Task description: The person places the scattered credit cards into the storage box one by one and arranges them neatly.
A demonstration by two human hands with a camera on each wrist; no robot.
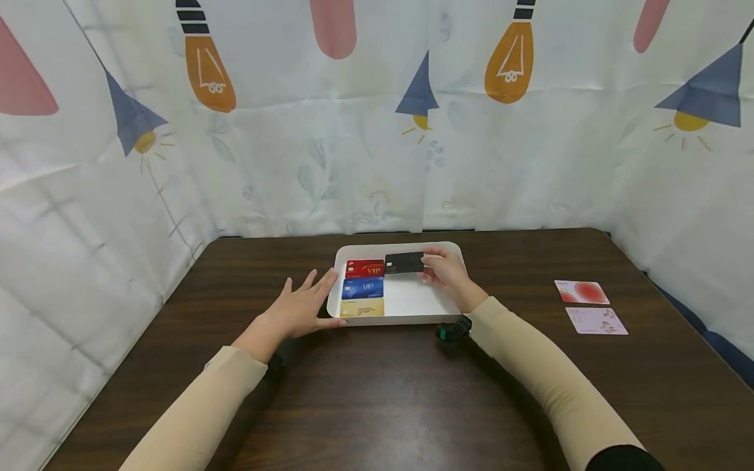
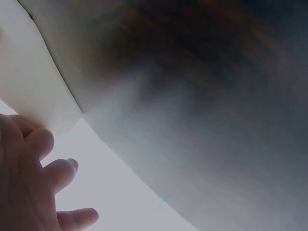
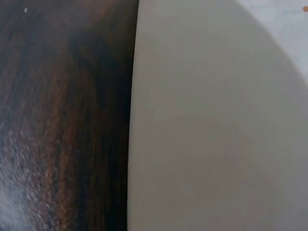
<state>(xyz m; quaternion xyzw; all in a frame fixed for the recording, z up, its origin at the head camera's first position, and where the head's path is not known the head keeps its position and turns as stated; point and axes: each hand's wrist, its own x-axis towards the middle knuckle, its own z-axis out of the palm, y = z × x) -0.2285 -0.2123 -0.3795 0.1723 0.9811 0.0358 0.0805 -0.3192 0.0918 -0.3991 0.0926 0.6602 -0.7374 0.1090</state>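
Note:
A white tray lies on the brown table, with a red VIP card, a blue VIP card and a gold card in a column along its left side. My right hand pinches a black VIP card by its right end, over the tray just right of the red card. At the tray's left edge my left hand rests with fingers spread, fingertips and thumb against the rim. The left wrist view shows those fingers beside the pale tray wall.
Farther right on the table lie a white card with a red circle and a pale pink card. A dark wrist device sits under my right wrist. Behind the table hangs a patterned white curtain.

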